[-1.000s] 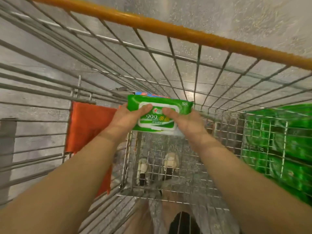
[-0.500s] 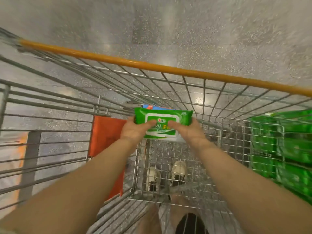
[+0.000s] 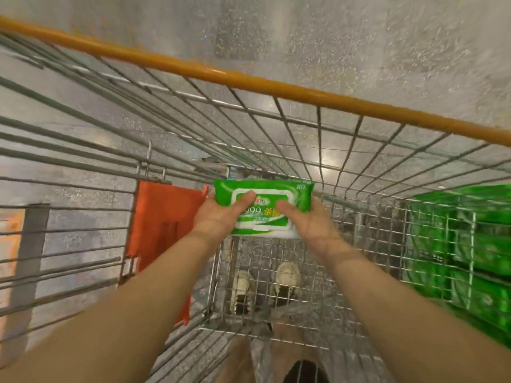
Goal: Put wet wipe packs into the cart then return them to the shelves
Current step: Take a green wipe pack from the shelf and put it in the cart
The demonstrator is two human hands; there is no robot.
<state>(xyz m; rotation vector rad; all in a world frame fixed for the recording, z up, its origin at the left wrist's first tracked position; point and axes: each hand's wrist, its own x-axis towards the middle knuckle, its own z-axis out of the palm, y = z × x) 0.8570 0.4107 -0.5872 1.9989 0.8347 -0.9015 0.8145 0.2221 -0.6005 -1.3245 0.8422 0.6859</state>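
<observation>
Hands hold a green wipe pack over the cart

Both of my hands hold one green wet wipe pack [image 3: 262, 207] up in the middle of my view. My left hand [image 3: 218, 218] grips its left end, with my thumb lying on the white lid on top. My right hand [image 3: 309, 225] grips its right end, and that thumb lies on the lid too. My other fingers are under the pack, so I cannot see them. The pack lies flat, with its label facing me.

The pack is up in the air inside the wire cart [image 3: 290, 286], above the cart's bottom. It does not touch the wires. The cart's orange bar [image 3: 249, 78] runs across at twelve o'clock from the pack, well apart from it. At nine o'clock, just beside my left hand, an orange flap [image 3: 163, 222] hangs on the cart's side.

At three o'clock, more green packs [image 3: 470, 244] sit stacked up behind the cart's wire side. At six o'clock, through the wire bottom, I see my two pale shoes [image 3: 265, 286] on the shiny grey floor [image 3: 359, 51].
</observation>
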